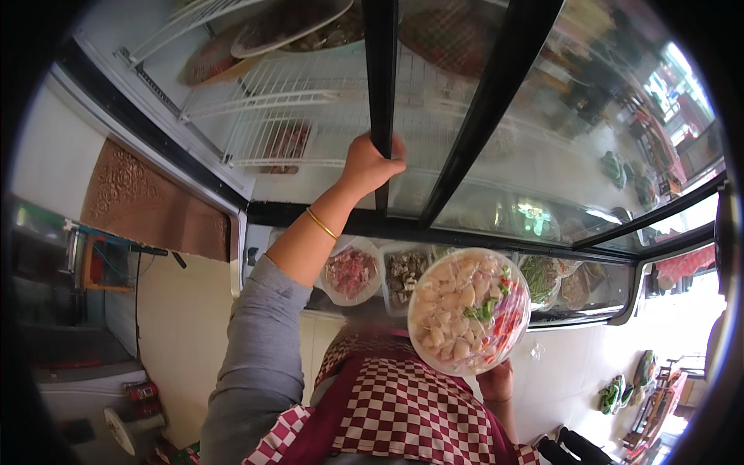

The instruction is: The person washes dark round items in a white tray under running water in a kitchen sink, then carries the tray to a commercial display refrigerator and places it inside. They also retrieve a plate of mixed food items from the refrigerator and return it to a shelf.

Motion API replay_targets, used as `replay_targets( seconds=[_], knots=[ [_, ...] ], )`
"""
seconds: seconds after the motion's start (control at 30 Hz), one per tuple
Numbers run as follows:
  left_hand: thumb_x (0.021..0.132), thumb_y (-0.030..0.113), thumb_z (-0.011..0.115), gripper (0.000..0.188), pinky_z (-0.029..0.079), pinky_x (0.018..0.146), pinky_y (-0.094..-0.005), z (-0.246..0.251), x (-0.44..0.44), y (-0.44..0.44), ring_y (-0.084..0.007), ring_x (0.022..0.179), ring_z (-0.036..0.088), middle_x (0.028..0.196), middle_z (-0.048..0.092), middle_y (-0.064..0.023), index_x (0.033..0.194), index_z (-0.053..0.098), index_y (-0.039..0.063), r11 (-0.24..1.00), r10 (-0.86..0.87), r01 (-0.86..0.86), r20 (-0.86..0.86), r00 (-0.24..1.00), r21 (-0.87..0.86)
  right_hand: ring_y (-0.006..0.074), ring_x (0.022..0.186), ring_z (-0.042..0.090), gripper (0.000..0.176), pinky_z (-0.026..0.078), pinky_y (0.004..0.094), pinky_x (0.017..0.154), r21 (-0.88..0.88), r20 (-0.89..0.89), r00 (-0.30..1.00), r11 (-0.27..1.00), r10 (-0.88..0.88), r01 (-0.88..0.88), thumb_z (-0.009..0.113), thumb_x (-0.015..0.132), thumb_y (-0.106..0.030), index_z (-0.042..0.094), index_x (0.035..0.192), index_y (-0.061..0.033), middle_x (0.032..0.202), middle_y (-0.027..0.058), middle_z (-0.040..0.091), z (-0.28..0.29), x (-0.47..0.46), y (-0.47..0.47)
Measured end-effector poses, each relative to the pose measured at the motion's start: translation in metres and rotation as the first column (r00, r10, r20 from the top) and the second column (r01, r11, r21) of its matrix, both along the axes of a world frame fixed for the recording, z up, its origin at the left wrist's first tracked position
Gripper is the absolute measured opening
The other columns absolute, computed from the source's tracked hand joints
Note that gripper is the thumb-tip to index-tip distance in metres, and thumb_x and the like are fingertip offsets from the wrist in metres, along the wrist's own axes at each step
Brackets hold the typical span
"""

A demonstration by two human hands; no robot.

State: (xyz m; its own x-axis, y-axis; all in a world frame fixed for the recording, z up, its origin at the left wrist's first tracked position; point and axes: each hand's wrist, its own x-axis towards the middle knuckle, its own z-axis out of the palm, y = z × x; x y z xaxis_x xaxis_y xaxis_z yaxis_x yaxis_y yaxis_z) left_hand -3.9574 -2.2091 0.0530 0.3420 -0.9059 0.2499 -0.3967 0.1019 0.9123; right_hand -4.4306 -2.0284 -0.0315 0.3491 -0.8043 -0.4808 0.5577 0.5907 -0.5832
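My left hand is closed around the black frame of a sliding glass door on a display fridge. A gap stands to the left of that frame, and wire shelves show through it. My right hand supports a round plate from its lower edge, with most of the fingers hidden beneath. Cling film covers the plate. Under the film lie pale sliced pieces of food, green pepper bits and red pepper strips.
Below the doors, a lower compartment holds a bowl of raw meat, a tray of dark chopped food and green vegetables. Large plates rest on the upper shelf. Leafy bundles and another person's dark-clothed legs are at lower right.
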Motion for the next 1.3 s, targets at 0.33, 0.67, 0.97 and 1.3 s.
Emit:
replay_targets(
  seconds=[0.33,0.67,0.97,1.3],
  knots=[
    [0.068,0.003,0.071,0.024,0.048,0.063,-0.0293,-0.005,0.084,0.052,-0.0132,0.071,0.06,0.081,0.065,-0.0031,0.091,0.065,0.004,0.961,0.263,-0.254,-0.079,0.962,0.113,0.032,0.118,0.061,0.057,0.051,0.0449,0.102,-0.058,-0.026,0.994,0.993,-0.104,0.102,0.056,0.082,0.003,0.046,0.138,0.0019,0.13,0.0171,0.06,0.016,0.01,0.007],
    [0.08,0.038,0.07,0.042,0.048,0.062,-0.0493,-0.013,0.246,0.177,-0.0437,0.067,0.061,0.068,0.063,-0.0217,0.068,0.061,-0.002,0.718,0.523,-0.689,0.726,0.447,-0.093,0.0335,0.121,0.059,0.052,0.047,0.0481,0.106,-0.117,0.217,0.971,0.985,-0.103,0.13,0.052,0.087,0.002,0.046,0.139,0.0026,0.134,0.0195,0.058,0.012,0.022,0.01],
    [0.09,0.037,0.053,0.045,0.046,0.064,-0.0559,-0.079,0.404,0.216,-0.0495,0.074,0.061,0.075,0.063,-0.0275,0.075,0.068,-0.003,0.638,0.458,-0.766,0.837,0.298,-0.076,0.0333,0.121,0.059,0.047,0.047,0.0484,0.106,-0.059,0.215,0.955,0.973,-0.205,0.223,0.049,0.092,0.003,0.047,0.139,0.0011,0.136,0.0189,0.057,0.012,0.037,0.026],
    [0.095,0.028,0.048,0.041,0.055,0.078,-0.0497,-0.316,0.448,0.183,-0.044,0.09,0.068,0.094,0.07,-0.0294,0.086,0.068,-0.007,0.465,0.284,-0.822,0.824,0.49,0.329,0.0312,0.12,0.06,0.046,0.049,0.0479,0.104,-0.061,0.192,0.875,0.884,-0.445,0.463,0.055,0.093,0.0,0.047,0.138,0.0016,0.135,0.0176,0.057,-0.052,0.047,0.051]
  ],
)
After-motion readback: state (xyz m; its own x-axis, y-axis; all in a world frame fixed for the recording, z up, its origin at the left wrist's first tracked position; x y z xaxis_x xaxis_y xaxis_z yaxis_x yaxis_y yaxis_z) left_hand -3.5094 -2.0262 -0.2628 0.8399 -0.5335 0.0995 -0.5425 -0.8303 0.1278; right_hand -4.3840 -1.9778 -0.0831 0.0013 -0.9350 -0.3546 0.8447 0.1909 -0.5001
